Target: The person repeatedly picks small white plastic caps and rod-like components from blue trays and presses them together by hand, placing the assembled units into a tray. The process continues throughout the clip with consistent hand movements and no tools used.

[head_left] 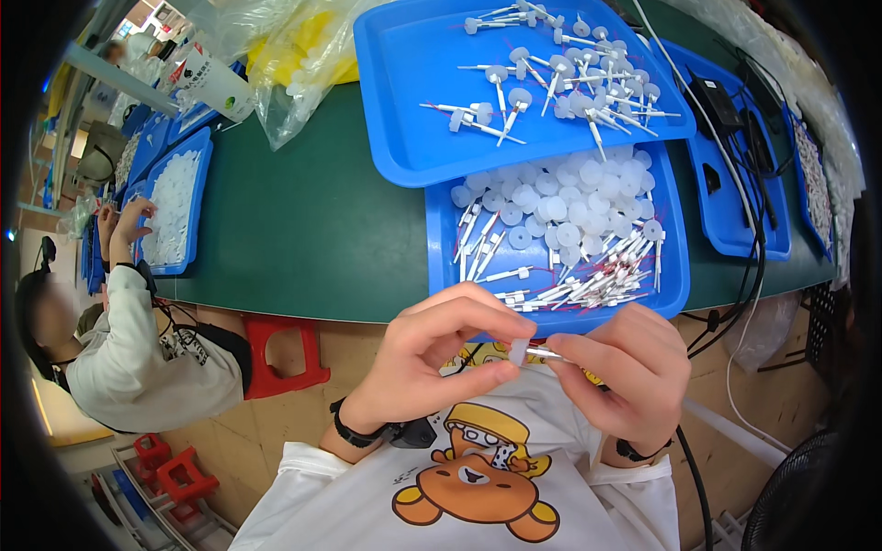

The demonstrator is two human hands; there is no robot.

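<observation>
Close in front of my chest, my left hand [427, 354] pinches a small translucent white disc [518, 351] between thumb and fingertips. My right hand [634, 372] is closed on a thin white stick [542, 354], whose end meets the disc. Just beyond both hands, at the table's edge, lies a blue tray [678, 248]. It holds a heap of loose translucent discs [560, 207] and, nearer me, many white sticks with thin red wires [588, 280]. A second blue tray [400, 101] overlaps its far side and carries sticks with discs fitted on them [588, 83].
A blue tray [726, 220] with a black adapter [715, 103] and cables lies at the right on the green table [294, 220]. At the left, a co-worker [147, 349] reaches to a tray of white pieces [175, 202], near a red stool [285, 354]. A cup [209, 81] and plastic bag [294, 69] stand behind.
</observation>
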